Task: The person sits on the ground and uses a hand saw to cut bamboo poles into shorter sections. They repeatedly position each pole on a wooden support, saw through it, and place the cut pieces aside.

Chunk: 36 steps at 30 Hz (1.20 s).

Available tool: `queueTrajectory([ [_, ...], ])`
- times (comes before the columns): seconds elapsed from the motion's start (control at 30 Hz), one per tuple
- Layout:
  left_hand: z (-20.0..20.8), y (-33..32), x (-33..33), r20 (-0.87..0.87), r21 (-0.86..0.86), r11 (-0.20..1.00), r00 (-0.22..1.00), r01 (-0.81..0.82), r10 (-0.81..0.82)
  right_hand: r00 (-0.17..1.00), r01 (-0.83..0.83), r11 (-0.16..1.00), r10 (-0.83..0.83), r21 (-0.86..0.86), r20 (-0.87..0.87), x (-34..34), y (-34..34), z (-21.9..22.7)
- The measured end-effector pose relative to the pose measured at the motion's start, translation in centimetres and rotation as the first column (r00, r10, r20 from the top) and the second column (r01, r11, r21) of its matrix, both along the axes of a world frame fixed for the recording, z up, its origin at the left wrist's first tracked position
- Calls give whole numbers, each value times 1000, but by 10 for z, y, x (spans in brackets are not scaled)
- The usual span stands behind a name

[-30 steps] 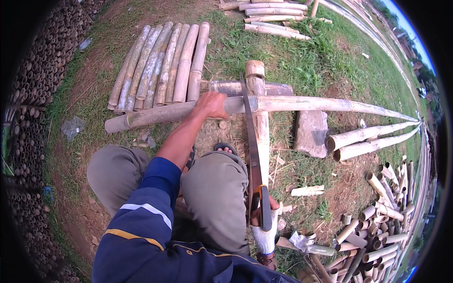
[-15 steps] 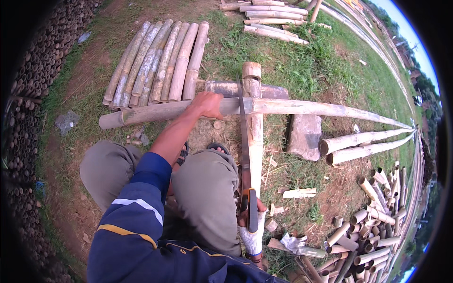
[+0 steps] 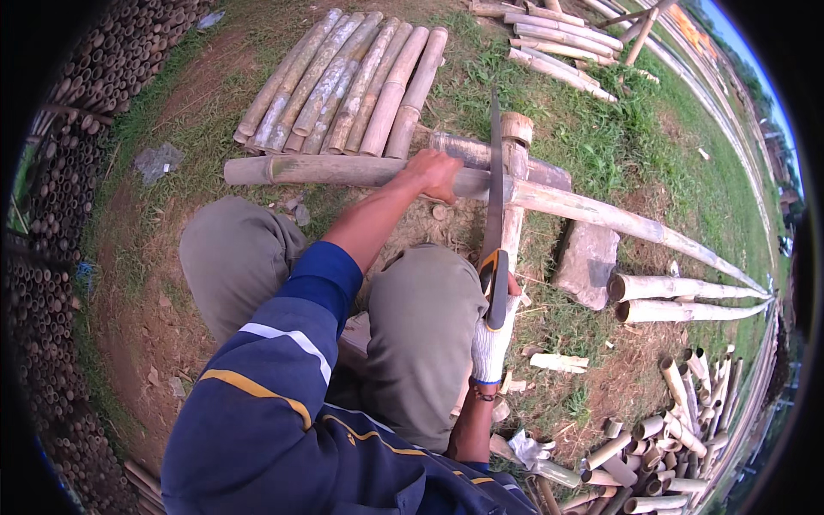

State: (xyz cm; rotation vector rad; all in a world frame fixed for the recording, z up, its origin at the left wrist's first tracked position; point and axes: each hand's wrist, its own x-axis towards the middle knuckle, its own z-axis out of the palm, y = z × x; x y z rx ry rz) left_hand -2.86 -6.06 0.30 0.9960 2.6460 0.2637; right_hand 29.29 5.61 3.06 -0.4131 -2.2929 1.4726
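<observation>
A long bamboo pole [image 3: 592, 202] lies across in front of me, over an upright-looking bamboo post [image 3: 512, 230] with a notched top end. My left hand [image 3: 435, 174], bare, is closed over the pole just left of a handsaw [image 3: 495, 184]. The saw's long blade crosses the pole right beside the post; whether it has cut in cannot be made out. In a white knitted glove, my right hand [image 3: 489, 348] is wrapped round the saw's orange-and-black handle [image 3: 496, 292], its fingers partly hidden behind it.
Cut bamboo lengths [image 3: 343, 81] lie side by side beyond the pole. A dark bamboo piece [image 3: 463, 148] and a stone block [image 3: 587, 264] sit by the post. Bamboo offcuts [image 3: 661, 463] are heaped at the lower right; stacked bamboo [image 3: 77, 197] lines the left.
My right hand has pushed the saw forward, away from me, so its handle is closer to the pole. My left hand still grips the pole. The whole view has shifted.
</observation>
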Motion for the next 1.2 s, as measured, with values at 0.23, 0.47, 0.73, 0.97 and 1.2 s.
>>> queueTrajectory([
  [0.23,7,6,3,36,66,998,999,8,-11,968,234,923,-193,306,-159,176,31,-111],
  [0.47,10,6,-1,-3,18,1000,1000,7,-7,1000,-6,979,8,-202,11,-120,32,-3],
  [0.73,-2,-7,7,7,65,997,999,34,-35,979,29,998,-19,-46,202,85,-10,1],
  [0.97,1,2,10,18,11,998,998,-65,65,983,51,991,-27,-126,180,51,2,9],
  [1.2,1,3,11,-46,61,998,999,18,-15,995,10,960,17,-279,95,-65,24,7],
])
